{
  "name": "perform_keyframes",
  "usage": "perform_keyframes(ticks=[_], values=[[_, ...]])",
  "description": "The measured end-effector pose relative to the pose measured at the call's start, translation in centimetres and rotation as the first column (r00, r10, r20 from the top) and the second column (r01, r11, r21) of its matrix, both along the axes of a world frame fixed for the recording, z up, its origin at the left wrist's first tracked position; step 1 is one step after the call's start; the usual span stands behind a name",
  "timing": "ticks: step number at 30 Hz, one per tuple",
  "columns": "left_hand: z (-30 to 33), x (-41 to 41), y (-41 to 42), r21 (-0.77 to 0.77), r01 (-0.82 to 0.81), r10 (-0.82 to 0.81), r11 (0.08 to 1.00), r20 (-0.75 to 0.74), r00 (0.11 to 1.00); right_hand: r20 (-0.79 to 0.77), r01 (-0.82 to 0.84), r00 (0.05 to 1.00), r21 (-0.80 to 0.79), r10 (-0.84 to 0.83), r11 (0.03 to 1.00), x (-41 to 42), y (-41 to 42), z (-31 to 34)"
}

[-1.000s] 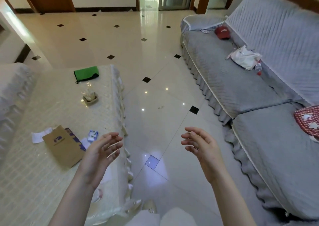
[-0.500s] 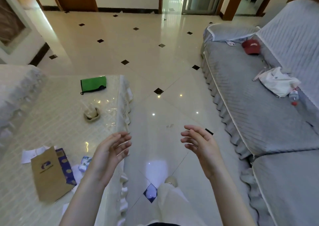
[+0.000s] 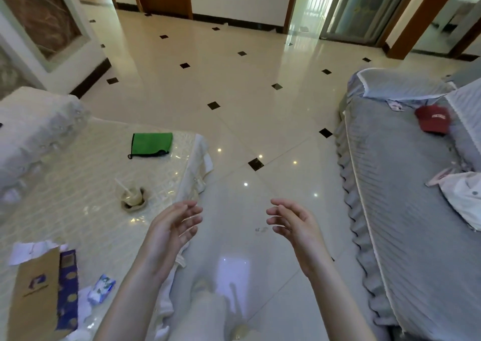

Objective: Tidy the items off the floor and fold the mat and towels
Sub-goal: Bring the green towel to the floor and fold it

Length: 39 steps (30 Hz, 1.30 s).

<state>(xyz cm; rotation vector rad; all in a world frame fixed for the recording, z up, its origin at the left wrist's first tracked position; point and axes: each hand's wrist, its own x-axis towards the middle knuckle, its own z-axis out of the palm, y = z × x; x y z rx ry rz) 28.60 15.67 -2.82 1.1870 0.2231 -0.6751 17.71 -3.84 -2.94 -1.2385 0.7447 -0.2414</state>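
We hold our left hand (image 3: pixel 173 232) and right hand (image 3: pixel 295 226) out empty, fingers loosely spread. No mat or towels show; only specks (image 3: pixel 261 229) dot the near floor (image 3: pixel 234 101). We judge we're searching; next, find them.

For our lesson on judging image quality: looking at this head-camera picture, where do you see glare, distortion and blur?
Head view: glare in small bright spots and a pale patch on the glossy floor; wide-angle distortion bends the door frames and sofa edge; soft blur on the left hand, right hand and paper bag near the bottom.
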Motion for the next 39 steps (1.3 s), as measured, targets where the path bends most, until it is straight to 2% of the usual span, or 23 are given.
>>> perform_keyframes(ticks=[5, 15, 25, 33, 39], values=[[-1.4, 7.2, -2.2, 0.004, -0.060, 0.060, 0.998, -0.028, 0.998, -0.015, -0.038, 0.999, 0.005, 0.038, 0.999, 8.4, -2.7, -1.3], [-1.0, 25.8, -4.3, 0.058, -0.092, 0.089, 0.994, 0.041, 0.995, -0.009, -0.133, 0.991, -0.015, 0.133, 0.991, 28.1, -5.5, -1.5], [-2.6, 37.8, -5.2, 0.103, -0.285, 0.288, 0.953, -0.021, 0.957, -0.027, -0.316, 0.949, -0.004, 0.315, 0.949, 44.6, -7.6, -2.7], [-5.3, 48.9, -6.7, 0.130, -0.505, 0.513, 0.853, -0.042, 0.857, -0.058, -0.558, 0.829, -0.007, 0.556, 0.830, 60.9, -10.0, -4.9], [-9.4, 55.6, -6.9, 0.204, -0.646, 0.666, 0.735, -0.038, 0.745, -0.184, -0.731, 0.662, 0.058, 0.727, 0.680, 70.8, -11.4, -9.3]])
